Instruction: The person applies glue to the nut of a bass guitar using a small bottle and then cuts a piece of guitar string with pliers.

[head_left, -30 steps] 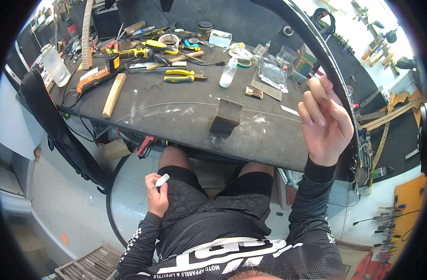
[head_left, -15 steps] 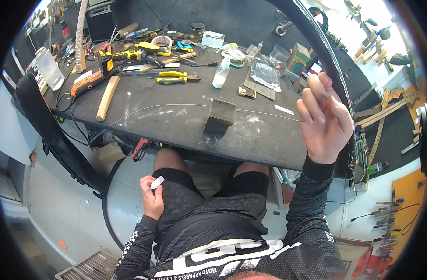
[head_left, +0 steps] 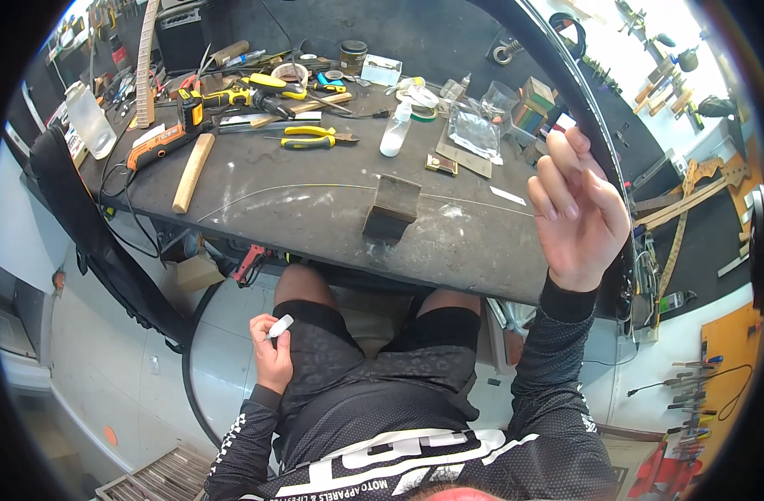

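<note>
My left hand (head_left: 267, 349) is closed around a small white tube (head_left: 280, 326), above my left thigh. My right hand (head_left: 580, 213) is raised at the bench's right, fingers curled against a long black bar (head_left: 596, 118) with a glossy edge, which arches over the bench; their exact grip is partly hidden. On the dark workbench (head_left: 298, 242), a thin wire (head_left: 271, 188) runs past a dark angular block (head_left: 392, 209).
Pliers (head_left: 319, 138), an orange power tool (head_left: 164, 144), a wooden stick (head_left: 193, 174), a pump bottle (head_left: 396, 129) and several other tools crowd the bench. A black bag (head_left: 106, 234) leans at left. A tool board (head_left: 728, 376) and wooden guitar necks (head_left: 691, 192) are at right.
Since a second ago the whole view has shifted slightly, with the bench appearing a little further left and up. Both hands keep nearly the same pose and hold.
</note>
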`<state>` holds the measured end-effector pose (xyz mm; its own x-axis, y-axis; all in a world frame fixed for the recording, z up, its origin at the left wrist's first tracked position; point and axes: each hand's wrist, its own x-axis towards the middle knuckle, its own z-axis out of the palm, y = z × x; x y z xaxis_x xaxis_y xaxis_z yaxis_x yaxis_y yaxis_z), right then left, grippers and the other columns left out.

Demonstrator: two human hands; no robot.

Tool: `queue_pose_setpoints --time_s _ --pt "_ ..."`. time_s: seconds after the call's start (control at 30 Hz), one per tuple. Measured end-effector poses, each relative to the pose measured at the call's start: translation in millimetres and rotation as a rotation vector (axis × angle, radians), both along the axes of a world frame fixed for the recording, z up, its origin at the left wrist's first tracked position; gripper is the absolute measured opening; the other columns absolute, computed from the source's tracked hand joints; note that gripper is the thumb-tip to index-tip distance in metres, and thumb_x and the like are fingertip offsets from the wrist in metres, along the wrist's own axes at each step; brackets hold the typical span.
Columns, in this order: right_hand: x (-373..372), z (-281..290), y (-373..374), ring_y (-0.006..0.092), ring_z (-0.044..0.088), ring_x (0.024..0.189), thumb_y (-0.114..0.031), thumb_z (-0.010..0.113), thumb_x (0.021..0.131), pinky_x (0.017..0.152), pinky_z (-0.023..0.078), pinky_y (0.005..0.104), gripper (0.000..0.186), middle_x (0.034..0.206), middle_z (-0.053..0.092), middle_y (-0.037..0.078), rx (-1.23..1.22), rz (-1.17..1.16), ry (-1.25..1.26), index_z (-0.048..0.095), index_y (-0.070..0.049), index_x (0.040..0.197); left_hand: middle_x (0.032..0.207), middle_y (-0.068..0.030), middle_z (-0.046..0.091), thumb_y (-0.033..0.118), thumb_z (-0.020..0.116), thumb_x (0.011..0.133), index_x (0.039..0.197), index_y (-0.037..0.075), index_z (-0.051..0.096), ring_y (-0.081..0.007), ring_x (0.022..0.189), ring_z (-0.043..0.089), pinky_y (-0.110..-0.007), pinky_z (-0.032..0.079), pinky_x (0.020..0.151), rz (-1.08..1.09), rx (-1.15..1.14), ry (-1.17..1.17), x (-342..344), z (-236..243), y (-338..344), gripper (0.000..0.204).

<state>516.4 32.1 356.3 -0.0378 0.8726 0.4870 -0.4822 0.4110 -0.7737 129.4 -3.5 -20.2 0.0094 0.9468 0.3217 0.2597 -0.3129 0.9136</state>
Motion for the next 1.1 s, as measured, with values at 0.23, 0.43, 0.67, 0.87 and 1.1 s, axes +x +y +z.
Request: queue_pose_setpoints --time_s 0.23,0.43,0.67,0.87,1.1 --pt "-0.9 -1.1 0.4 0.0074 0.043 0.067 -0.011 0.058 0.100 0.065 0.039 0.0260 0.027 0.092 0.040 -0.001 -0.008 -0.006 -0.003 0.049 -0.004 0.124 0.127 -0.0166 0.055 0.007 0.065 0.106 0.122 0.003 0.051 -0.0321 0.121 0.056 -0.044 0.044 0.111 0.004 0.006 0.011 -1.0 1.5 -0.5 0.022" --pt "-1.7 -2.1 0.6 0.0075 0.044 0.067 -0.010 0.059 0.097 0.065 0.040 0.0257 0.029 0.092 0.040 -0.001 -0.015 -0.015 -0.021 0.048 -0.004 0.124 0.126 -0.0157 0.054 0.007 0.064 0.107 0.121 0.004 0.051 -0.0303 0.119 0.055 -0.042 0.043 0.110 0.001 0.012 0.014 0.3 2.0 1.3 0.020" --pt "1.5 -7.0 2.4 0.0080 0.043 0.067 -0.008 0.061 0.096 0.067 0.040 0.0273 0.039 0.094 0.039 -0.001 -0.027 0.005 -0.004 0.051 0.001 0.133 0.127 -0.0145 0.053 0.005 0.063 0.106 0.121 0.004 0.051 -0.0282 0.118 0.053 -0.040 0.042 0.111 -0.009 0.011 0.024 -0.7 3.5 1.2 0.019" --pt "0.6 -8.5 4.0 0.0082 0.043 0.068 -0.006 0.060 0.095 0.067 0.040 0.0273 0.039 0.094 0.039 -0.001 -0.028 0.015 -0.004 0.053 0.001 0.133 0.128 -0.0146 0.053 0.006 0.064 0.106 0.121 0.003 0.051 -0.0283 0.119 0.054 -0.040 0.042 0.111 -0.012 0.002 0.014 -1.7 1.2 2.0 0.020" --pt "-4.7 -6.1 2.8 0.0078 0.044 0.066 -0.006 0.062 0.093 0.065 0.040 0.0266 0.032 0.089 0.040 -0.002 -0.056 -0.039 -0.019 0.049 -0.005 0.123 0.127 -0.0142 0.053 0.006 0.064 0.106 0.121 0.003 0.051 -0.0279 0.119 0.054 -0.039 0.041 0.111 -0.002 -0.008 -0.002 -0.8 3.4 1.4 0.019"
